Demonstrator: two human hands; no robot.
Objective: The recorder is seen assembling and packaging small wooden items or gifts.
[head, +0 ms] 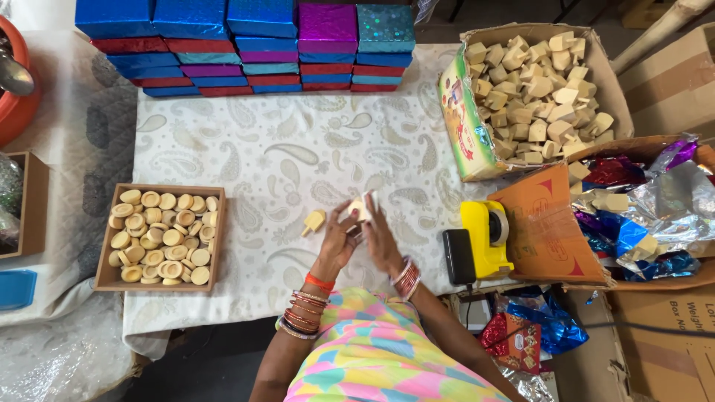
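Both hands meet over the middle of the counter (298, 149), which is covered with a pale paisley cloth. The left hand (339, 242) and the right hand (380, 238) are closed together around a small pale wooden piece (363, 207), held just above the cloth with the fingers of both wrapped about it; its upper end shows between the fingertips. Bangles ring both wrists.

Just to the left of the hands, a second small wooden piece (313, 221) with a short peg lies on the cloth, apart from the fingers. Further left sits a shallow wooden tray (104, 279) filled with round pale wooden discs (160, 238).

Along the far edge of the counter stand stacks of glittery boxes (246, 45) in blue, purple, red and teal. At the far right corner an open cardboard carton (465, 119) is heaped with blocky wooden pieces (540, 93). Near the right hand, at the counter's edge, stands a yellow tape dispenser (484, 238) with a black block (458, 257) beside it. Beyond that, another cardboard box (551, 231) holds crumpled shiny foil wrappers (655, 208) in silver, blue, purple and red, with a few wooden pieces lying among them.
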